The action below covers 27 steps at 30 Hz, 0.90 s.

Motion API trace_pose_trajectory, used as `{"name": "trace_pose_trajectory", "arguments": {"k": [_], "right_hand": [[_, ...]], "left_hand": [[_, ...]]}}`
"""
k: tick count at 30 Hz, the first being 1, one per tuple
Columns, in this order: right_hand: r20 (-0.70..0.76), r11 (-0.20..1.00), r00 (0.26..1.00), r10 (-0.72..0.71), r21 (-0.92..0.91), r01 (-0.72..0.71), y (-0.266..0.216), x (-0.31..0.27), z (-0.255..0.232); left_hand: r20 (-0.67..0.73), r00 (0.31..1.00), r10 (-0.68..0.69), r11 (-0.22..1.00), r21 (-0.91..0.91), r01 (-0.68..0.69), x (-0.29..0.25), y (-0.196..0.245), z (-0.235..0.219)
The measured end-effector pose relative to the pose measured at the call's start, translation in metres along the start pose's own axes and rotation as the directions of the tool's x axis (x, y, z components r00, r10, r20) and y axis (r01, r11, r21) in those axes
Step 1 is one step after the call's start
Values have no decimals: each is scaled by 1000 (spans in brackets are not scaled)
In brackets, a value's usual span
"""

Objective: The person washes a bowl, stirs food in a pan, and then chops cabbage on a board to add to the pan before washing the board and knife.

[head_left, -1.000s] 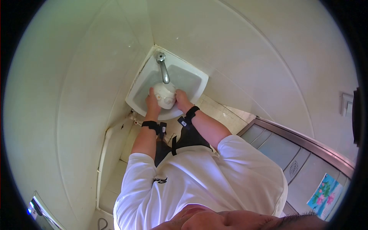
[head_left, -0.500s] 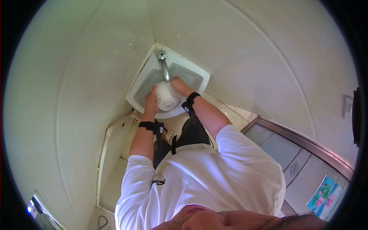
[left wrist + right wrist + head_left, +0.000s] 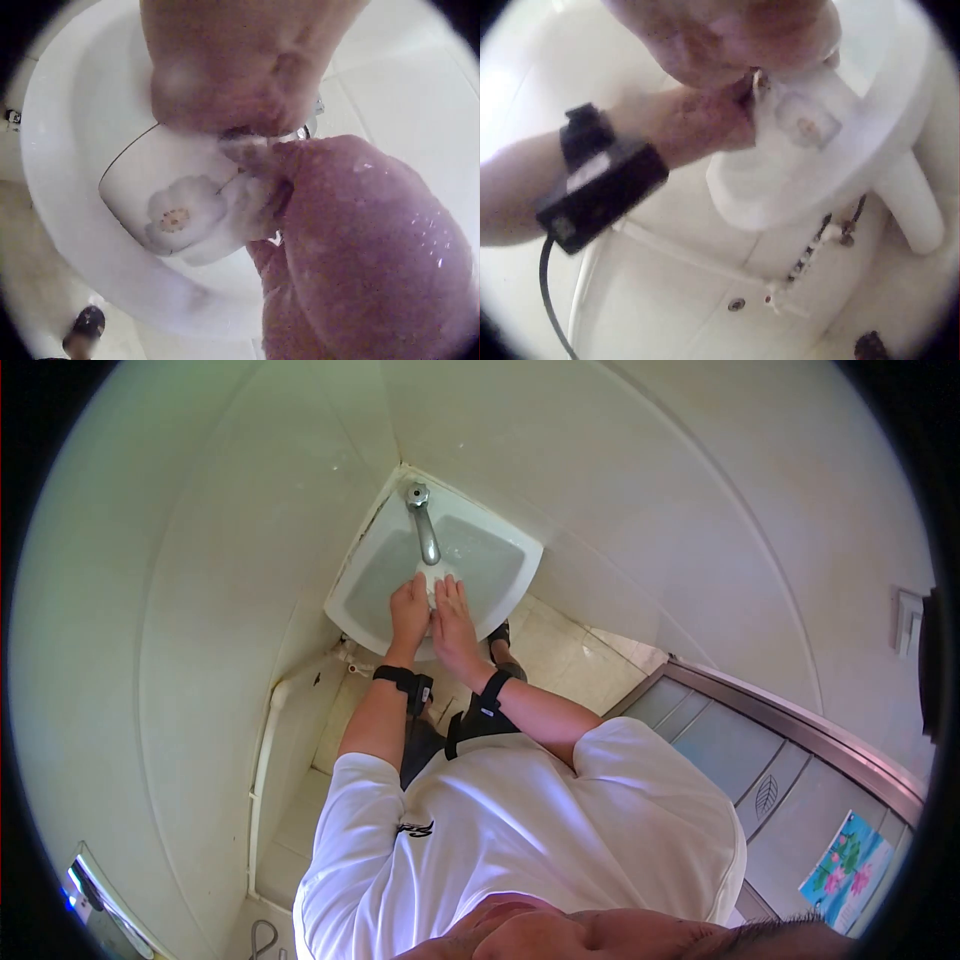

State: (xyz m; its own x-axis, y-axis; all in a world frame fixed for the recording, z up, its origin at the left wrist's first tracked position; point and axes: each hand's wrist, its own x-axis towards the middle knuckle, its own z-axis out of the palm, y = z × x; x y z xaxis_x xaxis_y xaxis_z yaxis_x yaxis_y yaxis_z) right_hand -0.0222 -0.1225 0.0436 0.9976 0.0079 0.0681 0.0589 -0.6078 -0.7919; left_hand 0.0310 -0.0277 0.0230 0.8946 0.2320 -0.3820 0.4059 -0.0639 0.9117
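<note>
In the head view, a white bowl [image 3: 433,573] shows partly between the two hands, under the faucet [image 3: 424,532]. My left hand [image 3: 408,612] grips its edge with curled fingers. My right hand [image 3: 454,622] lies against the bowl with fingers extended side by side. The left wrist view shows the bowl's flower-patterned surface [image 3: 176,217], with wet skin on the hand at right [image 3: 375,240]. In the right wrist view the bowl [image 3: 810,124] is tilted over the sink; the hands cover much of it.
A white corner sink [image 3: 350,595] surrounds the hands, with walls meeting behind it. Below it, pipes and a valve [image 3: 776,296] run along the wall. A foot [image 3: 85,326] stands on the tiled floor. At the right is a panelled door [image 3: 730,750].
The bowl has turned from facing broadly upward to a narrow, mostly covered view. My right hand has moved from its far right side toward me, fingers now extended beside my left hand.
</note>
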Motion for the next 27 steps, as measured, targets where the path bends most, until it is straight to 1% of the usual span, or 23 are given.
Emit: {"name": "trace_pose_trajectory", "arguments": {"k": [3,4,5,6,7,8,9,11,12,14,15,16,17,18,19,20,21,22,23,24,25,26,27], "right_hand": [[-46,998,997,61,28,-59,30,23,11],[88,965,964,252,53,-258,38,45,8],[223,893,877,426,51,-447,46,68,4],[226,894,877,423,56,-445,53,85,-3],[483,648,667,568,238,-724,60,97,-11],[732,286,404,549,289,-914,64,102,-14],[735,288,409,541,294,-911,67,102,-8],[857,-240,271,438,402,-884,80,89,7],[858,-236,265,441,395,-888,79,85,8],[838,-283,345,423,484,-828,73,74,11],[820,-351,491,294,571,-742,91,61,27],[817,-346,494,296,574,-742,83,56,30],[695,-253,490,526,678,-690,76,48,33],[523,-137,461,717,753,-643,68,40,33],[426,-16,450,785,740,-672,44,37,23],[428,-16,452,783,740,-673,37,32,26],[350,116,490,798,710,-695,31,27,32],[270,243,529,804,664,-707,32,19,41],[265,246,531,805,665,-705,32,11,50],[17,595,718,696,546,-590,44,-1,68],[-180,854,861,476,327,-404,44,-5,72],[-178,855,862,475,327,-403,53,-6,64],[61,755,828,558,377,-536,55,1,41]], "left_hand": [[27,999,22,999,30,-23,-3,-1,0],[53,999,-12,1000,30,10,-9,8,-2],[77,996,-46,999,32,44,-14,13,-4],[73,996,-45,998,35,42,-15,10,-5],[41,999,10,999,45,-12,-16,4,-7],[9,998,66,996,55,-66,-16,-1,-9],[5,997,73,995,61,-73,-16,-5,-10],[-36,999,28,999,21,-27,-23,-12,-8],[-41,999,23,1000,14,-22,-22,-13,-9],[-120,993,11,1000,-28,-14,-17,-13,-14],[-122,992,16,999,-36,-21,-14,-12,-15],[-196,970,-147,970,-221,102,-11,-12,-16],[-234,919,-317,891,-405,204,-10,-13,-15],[-232,920,-317,890,-408,204,-8,-15,-12],[-275,890,-364,847,-495,194,-9,-20,-11],[-313,858,-407,798,-579,168,-7,-24,-10],[-314,858,-406,798,-579,166,-5,-27,-10],[-342,822,-456,774,-609,175,-6,-28,-8],[-365,783,-503,746,-641,180,-5,-29,-4],[-361,784,-504,744,-642,183,-5,-28,-4],[-371,832,-412,804,-578,140,-6,-26,-5],[-376,872,-314,856,-509,88,-7,-24,-8],[-379,871,-311,858,-507,85,-8,-26,-11]]}}
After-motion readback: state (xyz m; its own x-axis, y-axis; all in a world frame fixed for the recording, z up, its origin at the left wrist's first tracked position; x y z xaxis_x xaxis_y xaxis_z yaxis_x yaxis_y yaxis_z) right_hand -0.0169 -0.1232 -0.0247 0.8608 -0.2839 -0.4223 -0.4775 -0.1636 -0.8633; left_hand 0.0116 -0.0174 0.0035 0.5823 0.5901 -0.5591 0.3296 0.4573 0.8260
